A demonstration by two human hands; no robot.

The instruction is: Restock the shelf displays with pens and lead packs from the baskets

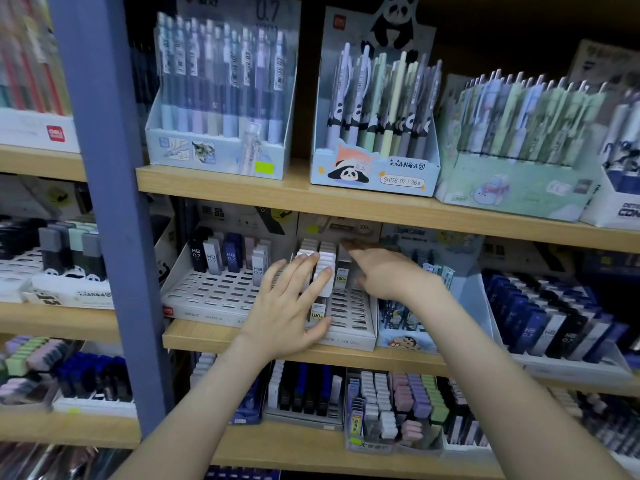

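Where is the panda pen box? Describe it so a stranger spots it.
Start at the blue post and follow the upper wooden shelf rightward. The second box is it: only it has a panda cutout above its pens.

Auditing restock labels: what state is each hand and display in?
left hand: open, fingers spread on white lead packs
right hand: reaching to white tray's back, grip unclear
white tray: front slots mostly empty
HB 0.7 tray: packs at back, front slots empty
panda pen box: pens upright, nearly full
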